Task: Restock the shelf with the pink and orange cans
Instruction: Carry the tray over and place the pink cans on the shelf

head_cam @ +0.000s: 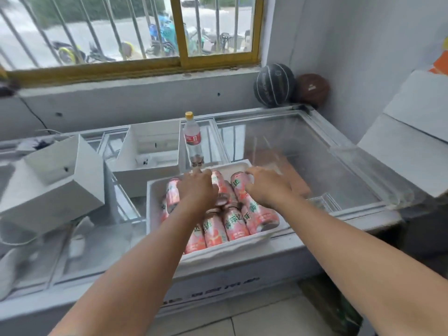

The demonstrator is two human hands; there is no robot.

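Now, step: judged as pickup. Both hands are in the white foam box (225,251), no can lifted clear yet.
Cans: pink and orange drink cans (237,224) lie on their sides, heaped inside the box and touching one another. It's a loose pile, so each likely has to be pulled out singly.
Box: sits on the glass lid of the grey chest freezer (315,154), front rim towards the person, within easy reach of both arms.
Left hand (197,187): over the box's far-left cans, palm down. Fingers (203,173) are bent down among the cans with tips hidden, so cannot tell if they grip one.
Right hand (269,187): over the box's far-right side. Fingers (251,172) are together, bent over the upper end of one can and touching it. Thumb is hidden, so grip not confirmed.
Shelf: not in view; every visible can is in the box, unstocked.
Behind box: clear plastic bottle with yellow cap (192,139), upright, just beyond the far rim. Knock risk on lift-out.
Left of box: open white carton (150,151).
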